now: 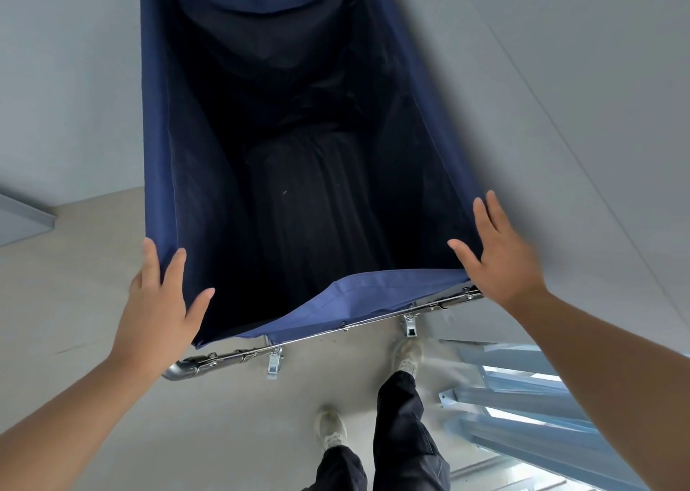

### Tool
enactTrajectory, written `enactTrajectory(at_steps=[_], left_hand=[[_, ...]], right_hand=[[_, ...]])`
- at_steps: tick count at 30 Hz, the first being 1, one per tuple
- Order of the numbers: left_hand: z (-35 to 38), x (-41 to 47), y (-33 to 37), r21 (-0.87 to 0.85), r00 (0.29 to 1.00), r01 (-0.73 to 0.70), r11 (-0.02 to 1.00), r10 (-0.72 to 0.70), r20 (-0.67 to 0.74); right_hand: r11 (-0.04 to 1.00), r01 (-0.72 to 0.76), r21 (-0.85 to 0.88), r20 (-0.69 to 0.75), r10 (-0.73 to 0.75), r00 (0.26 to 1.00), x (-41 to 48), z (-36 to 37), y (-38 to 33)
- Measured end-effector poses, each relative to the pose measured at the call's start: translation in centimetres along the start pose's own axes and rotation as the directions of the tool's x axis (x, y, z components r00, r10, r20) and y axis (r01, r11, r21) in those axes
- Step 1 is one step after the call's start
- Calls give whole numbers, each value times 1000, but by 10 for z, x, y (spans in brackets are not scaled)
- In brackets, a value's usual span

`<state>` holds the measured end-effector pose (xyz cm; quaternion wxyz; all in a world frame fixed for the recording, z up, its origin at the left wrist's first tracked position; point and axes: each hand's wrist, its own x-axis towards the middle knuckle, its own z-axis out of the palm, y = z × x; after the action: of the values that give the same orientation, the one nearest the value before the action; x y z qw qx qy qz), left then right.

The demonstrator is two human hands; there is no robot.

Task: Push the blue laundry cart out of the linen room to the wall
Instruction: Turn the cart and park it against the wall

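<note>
Right now my left hand [157, 304] lies flat on the near left corner of the blue laundry cart [160, 135], fingers straight over the fabric edge and gripping nothing. My right hand [500, 255] rests at the near right corner, also unclenched, fingers spread straight against the cloth. The cart stands on the pale floor [74, 304] in front of me, its far end up near the grey wall [74, 79] (whether they touch I cannot tell). Its metal rail [336, 328] runs along the near edge, with two casters [274, 363] below it. My shoes [330, 427] stand just behind the cart. Its inside is dark.
</note>
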<state>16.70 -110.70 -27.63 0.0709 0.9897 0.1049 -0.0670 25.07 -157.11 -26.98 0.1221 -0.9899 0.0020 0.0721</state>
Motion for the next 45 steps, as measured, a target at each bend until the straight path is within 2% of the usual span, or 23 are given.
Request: enactTrajectory(at_steps=[7,11,15,23,45], left_hand=[[3,-1,3,-39,999,-6,999,4,-42],[3,1,1,37,997,-38,999,41,-61],[4,1,3,90,997,-10,996,17,-75],[3,-4,7,64,993,55,996,-49,-103],[5,-1,3,57,991,23,998,-15,-130]], right_hand=[[996,34,-80,-49,-38,998,4,6,1],[972,87,-217,-74,-105,992,6,10,5],[959,106,-264,-106,-138,985,6,10,6],[962,147,-229,-134,-181,974,6,11,7],[968,136,-213,-167,-173,971,6,16,6]])
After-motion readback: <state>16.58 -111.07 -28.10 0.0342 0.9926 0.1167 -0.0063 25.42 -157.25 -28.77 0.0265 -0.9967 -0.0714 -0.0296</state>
